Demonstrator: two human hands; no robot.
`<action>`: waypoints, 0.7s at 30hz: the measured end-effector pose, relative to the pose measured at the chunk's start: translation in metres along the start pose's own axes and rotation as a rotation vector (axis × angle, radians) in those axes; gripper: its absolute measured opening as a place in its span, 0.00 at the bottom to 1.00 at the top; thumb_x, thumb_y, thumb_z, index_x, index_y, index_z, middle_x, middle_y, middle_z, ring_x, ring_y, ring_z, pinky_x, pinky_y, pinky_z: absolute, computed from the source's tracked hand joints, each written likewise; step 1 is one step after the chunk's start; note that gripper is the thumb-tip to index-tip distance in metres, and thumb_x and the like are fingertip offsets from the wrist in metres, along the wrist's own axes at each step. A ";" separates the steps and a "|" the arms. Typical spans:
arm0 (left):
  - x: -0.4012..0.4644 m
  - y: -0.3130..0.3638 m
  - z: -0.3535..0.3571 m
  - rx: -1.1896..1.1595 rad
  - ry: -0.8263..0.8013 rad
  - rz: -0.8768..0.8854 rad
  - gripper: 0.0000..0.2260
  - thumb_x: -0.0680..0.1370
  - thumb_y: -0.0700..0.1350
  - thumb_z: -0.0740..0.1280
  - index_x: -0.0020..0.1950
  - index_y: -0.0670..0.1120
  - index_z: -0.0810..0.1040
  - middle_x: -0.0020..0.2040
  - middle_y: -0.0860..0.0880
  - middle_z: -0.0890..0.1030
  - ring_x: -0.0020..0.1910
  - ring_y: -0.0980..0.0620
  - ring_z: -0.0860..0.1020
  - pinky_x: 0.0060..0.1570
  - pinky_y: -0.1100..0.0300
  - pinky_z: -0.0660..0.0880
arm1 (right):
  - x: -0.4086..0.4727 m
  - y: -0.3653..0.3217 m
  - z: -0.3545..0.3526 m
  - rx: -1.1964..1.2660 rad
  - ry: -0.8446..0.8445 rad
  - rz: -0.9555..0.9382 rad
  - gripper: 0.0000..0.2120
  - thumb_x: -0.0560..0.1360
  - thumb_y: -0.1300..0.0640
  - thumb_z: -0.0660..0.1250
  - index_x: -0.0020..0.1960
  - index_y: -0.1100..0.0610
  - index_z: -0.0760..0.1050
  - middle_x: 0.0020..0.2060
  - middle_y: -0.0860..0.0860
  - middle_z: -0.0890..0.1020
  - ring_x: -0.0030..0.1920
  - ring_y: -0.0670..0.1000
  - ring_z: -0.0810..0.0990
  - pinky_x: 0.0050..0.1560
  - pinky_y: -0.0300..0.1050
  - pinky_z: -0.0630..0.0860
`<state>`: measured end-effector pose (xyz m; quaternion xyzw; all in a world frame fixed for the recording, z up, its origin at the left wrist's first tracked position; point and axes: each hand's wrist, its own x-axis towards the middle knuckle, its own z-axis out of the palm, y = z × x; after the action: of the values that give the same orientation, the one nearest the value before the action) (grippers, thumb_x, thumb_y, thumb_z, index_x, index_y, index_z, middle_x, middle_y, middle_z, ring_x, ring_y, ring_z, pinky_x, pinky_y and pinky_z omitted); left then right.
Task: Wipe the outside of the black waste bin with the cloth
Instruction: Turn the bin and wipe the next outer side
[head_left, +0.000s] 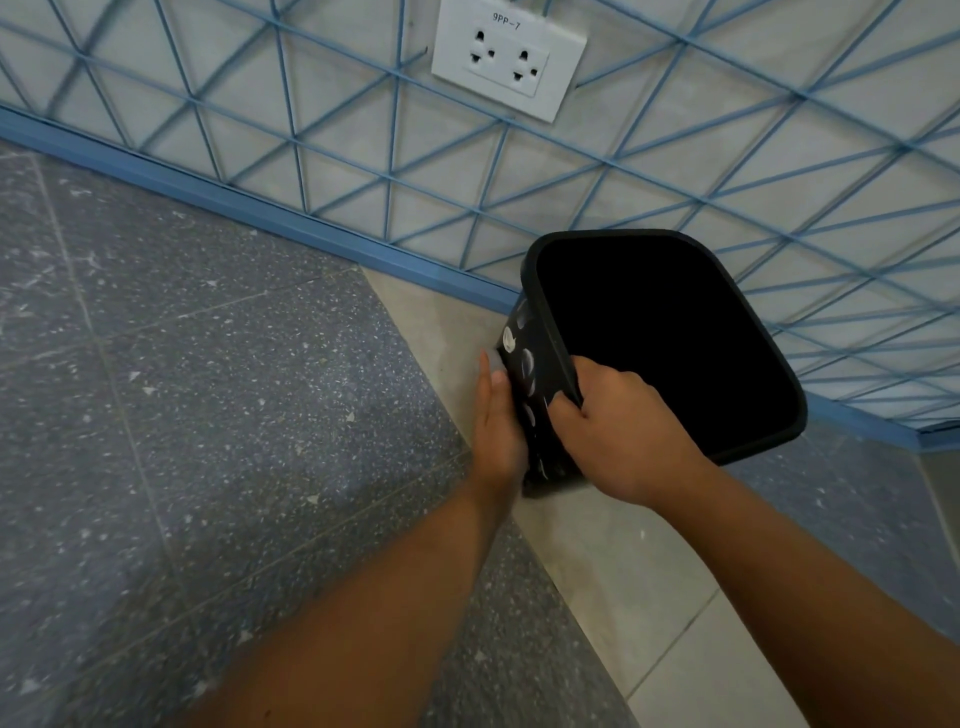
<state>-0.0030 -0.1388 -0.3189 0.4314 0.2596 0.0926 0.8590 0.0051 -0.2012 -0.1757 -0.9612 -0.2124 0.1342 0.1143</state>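
Flooring (208, 389) of dark speckled tile lies left of the black waste bin (540, 374); a pale tile strip (649, 587) runs under and in front of the bin. The bin stands at the foot of the wall, tilted, its open mouth facing up and toward the camera; the long axis runs from the mouth at upper right down to the base at lower left. White oval marks show on its near-left outer wall.

The left hand (496, 421) lies flat against that left wall, fingers straight and together, pressing a grey cloth (493, 361), of which only a small edge shows at the fingertips. The right hand (618, 431) grips the bin's near rim, fingers curled over the edge into the mouth and thumb on the outer wall.

Behind the bin, the wall carries a blue triangular line pattern above a blue skirting strip (260, 215). Above and left of the bin, a white double socket plate (509, 60) bears the label "gPP-7".
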 end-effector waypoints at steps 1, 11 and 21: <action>-0.002 -0.001 0.001 0.009 -0.009 0.011 0.24 0.90 0.48 0.47 0.87 0.47 0.52 0.87 0.44 0.59 0.86 0.46 0.59 0.85 0.43 0.57 | 0.000 0.000 0.000 -0.003 0.003 -0.001 0.08 0.77 0.50 0.57 0.51 0.52 0.71 0.35 0.52 0.78 0.35 0.53 0.79 0.39 0.55 0.80; 0.002 -0.006 -0.002 0.015 -0.029 0.061 0.23 0.90 0.48 0.48 0.86 0.46 0.57 0.85 0.45 0.64 0.85 0.46 0.63 0.84 0.49 0.63 | 0.001 0.003 0.003 -0.001 0.005 0.004 0.08 0.77 0.49 0.57 0.50 0.51 0.71 0.35 0.51 0.79 0.34 0.52 0.80 0.38 0.55 0.81; -0.007 -0.010 -0.009 0.073 -0.029 0.049 0.22 0.90 0.48 0.47 0.85 0.51 0.58 0.81 0.52 0.68 0.75 0.64 0.73 0.74 0.68 0.70 | 0.001 0.005 0.004 -0.004 0.019 -0.008 0.05 0.77 0.49 0.57 0.48 0.49 0.67 0.32 0.49 0.77 0.32 0.51 0.79 0.35 0.54 0.81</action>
<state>-0.0144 -0.1414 -0.3285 0.4698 0.2398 0.0978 0.8440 0.0063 -0.2046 -0.1812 -0.9618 -0.2152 0.1240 0.1151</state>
